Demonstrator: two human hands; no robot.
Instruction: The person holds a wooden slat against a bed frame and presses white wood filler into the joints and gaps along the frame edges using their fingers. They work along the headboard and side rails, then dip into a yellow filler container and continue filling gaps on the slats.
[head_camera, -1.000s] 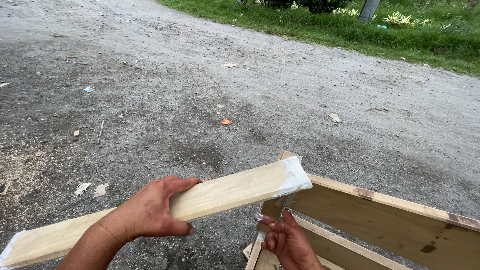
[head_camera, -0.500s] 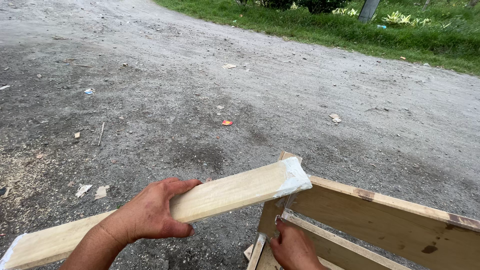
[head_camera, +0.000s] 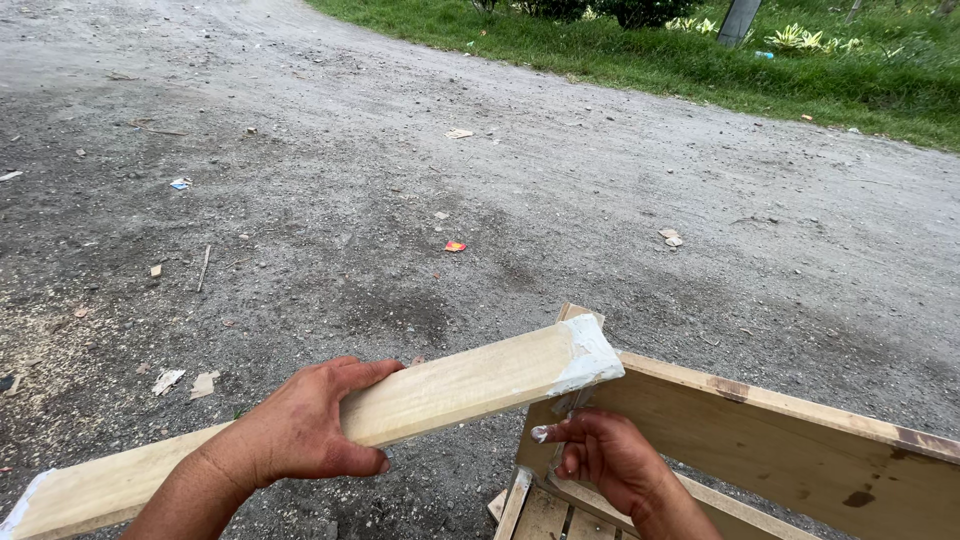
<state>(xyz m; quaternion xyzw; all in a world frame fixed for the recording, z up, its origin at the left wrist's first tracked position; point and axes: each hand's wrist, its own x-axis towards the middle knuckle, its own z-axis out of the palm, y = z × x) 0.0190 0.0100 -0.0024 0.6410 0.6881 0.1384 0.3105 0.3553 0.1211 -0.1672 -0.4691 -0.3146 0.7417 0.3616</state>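
Counting: two hands, one loose plank (head_camera: 440, 390), one wooden frame (head_camera: 800, 450) at lower right. Left hand (head_camera: 300, 430) is wrapped over the plank near its middle, thumb below and fingers over the top edge, firmly closed on it. The plank runs from the lower left corner up to the frame's corner post, and its far end, coated in white paste (head_camera: 588, 355), sits at the top of that post. Right hand (head_camera: 610, 460) is just under that end, fingers curled, one fingertip smeared white; cannot tell whether it pinches anything. Ground is grey gravel (head_camera: 420, 200) with scattered litter: one small red-orange scrap (head_camera: 455, 246), one small blue-white scrap (head_camera: 180, 184), several pale chips. Grass strip (head_camera: 800, 70) along the top right.
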